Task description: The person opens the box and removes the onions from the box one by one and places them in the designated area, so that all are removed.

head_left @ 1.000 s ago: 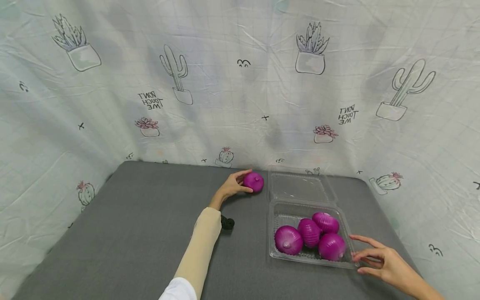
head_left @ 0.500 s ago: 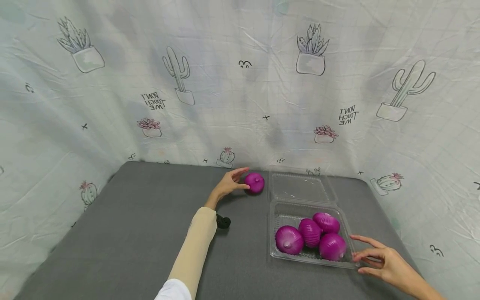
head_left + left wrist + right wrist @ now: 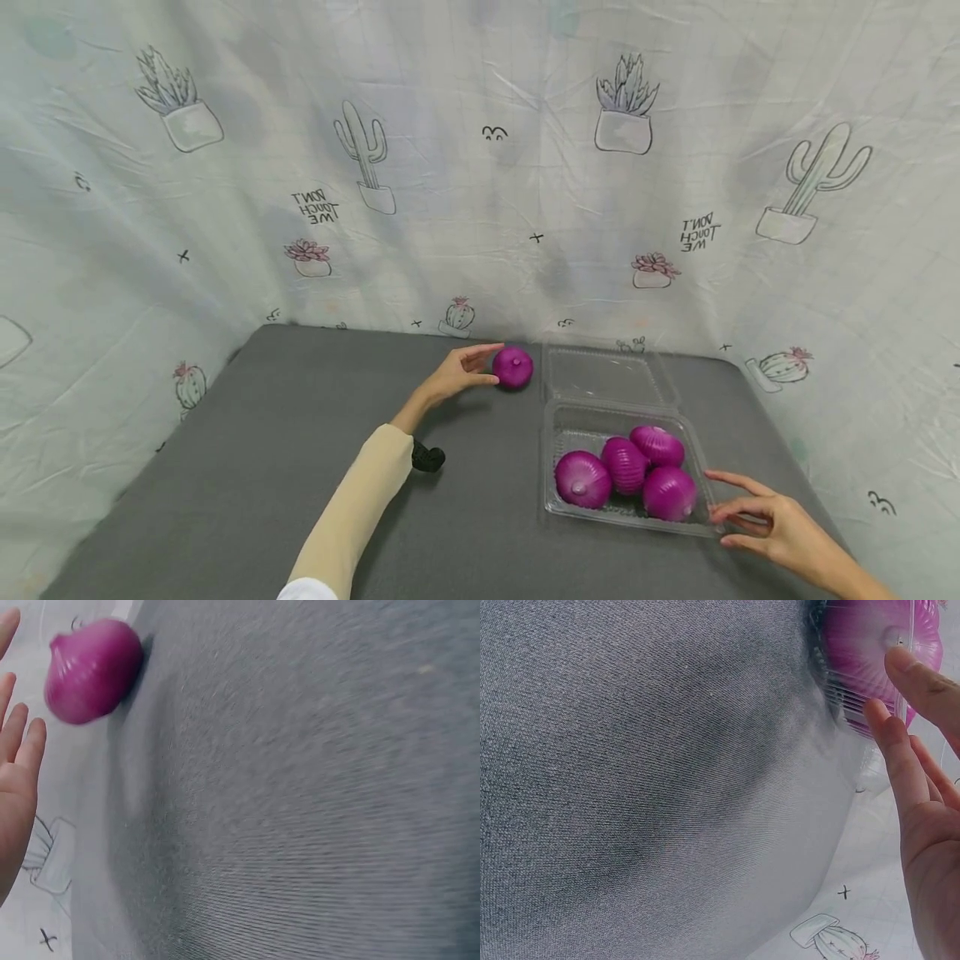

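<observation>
At the back of the table a purple onion sits alone, left of the plastic box's lid. My left hand is just to its left, fingers stretched and thumb apart. The left wrist view shows a gap between the fingers of that hand and the onion. A clear plastic box on the right holds several purple onions. My right hand is at its front right corner, fingertips right at the rim. In the right wrist view its fingers are extended beside the box wall.
The box's clear lid lies folded back behind it. A small black object shows at my left cuff. Grey cloth covers the table, and a patterned white curtain hangs around it.
My left hand has let go of the lone onion and drawn slightly left, its forearm swinging left too. The right hand stays at the box corner. The head view has shifted slightly.
</observation>
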Demonstrator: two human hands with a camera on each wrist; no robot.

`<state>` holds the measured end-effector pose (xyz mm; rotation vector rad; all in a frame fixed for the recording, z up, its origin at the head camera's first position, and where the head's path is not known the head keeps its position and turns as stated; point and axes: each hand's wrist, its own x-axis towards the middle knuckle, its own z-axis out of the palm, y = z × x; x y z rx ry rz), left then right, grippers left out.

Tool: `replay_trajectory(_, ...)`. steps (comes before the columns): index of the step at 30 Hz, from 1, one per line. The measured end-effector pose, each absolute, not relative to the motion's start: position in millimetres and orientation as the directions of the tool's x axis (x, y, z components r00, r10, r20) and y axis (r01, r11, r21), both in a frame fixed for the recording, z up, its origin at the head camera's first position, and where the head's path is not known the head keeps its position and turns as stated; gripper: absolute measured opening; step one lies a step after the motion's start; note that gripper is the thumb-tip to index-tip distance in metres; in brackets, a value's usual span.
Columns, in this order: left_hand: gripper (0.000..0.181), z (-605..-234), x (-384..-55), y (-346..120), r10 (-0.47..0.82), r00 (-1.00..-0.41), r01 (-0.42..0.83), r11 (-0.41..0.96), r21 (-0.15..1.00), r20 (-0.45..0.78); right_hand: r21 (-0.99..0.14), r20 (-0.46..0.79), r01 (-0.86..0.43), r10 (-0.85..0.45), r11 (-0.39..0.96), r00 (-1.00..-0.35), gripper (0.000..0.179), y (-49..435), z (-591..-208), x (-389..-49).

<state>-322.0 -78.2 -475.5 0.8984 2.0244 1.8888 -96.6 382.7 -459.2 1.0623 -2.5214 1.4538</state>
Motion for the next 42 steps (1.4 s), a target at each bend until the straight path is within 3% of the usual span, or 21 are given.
replay_trajectory(13, 0.058, -475, -297, -78, 0.633, -0.732, 0.247, -0.098, 0.964, 0.252, -0.740, 0.339, -0.570, -0.533, 0.358, -0.775, 0.031, 381, -457, -95)
replay_trajectory(23, 0.058, -469, -274, -67, 0.705, -0.641, 0.250, -0.180, 0.951, 0.302, -0.755, 0.329, -0.556, -0.532, 0.348, -0.780, 0.030, 380, -454, -96)
replay_trajectory(29, 0.056, -465, -258, -58, 0.724, -0.627, 0.248, -0.164, 0.955, 0.288, -0.763, 0.316, -0.544, -0.533, 0.349, -0.785, 0.029, 379, -455, -95)
replay_trajectory(35, 0.055, -456, -246, -42, 0.802, -0.532, 0.215, -0.182, 0.959, 0.272, -0.753, 0.328, -0.557, -0.535, 0.349, -0.779, 0.029, 379, -455, -94)
replay_trajectory(42, 0.053, -447, -241, -17, 0.848, -0.431, 0.289, -0.195, 0.937, 0.309, -0.727, 0.340, -0.576, -0.532, 0.374, -0.775, 0.030, 378, -454, -94)
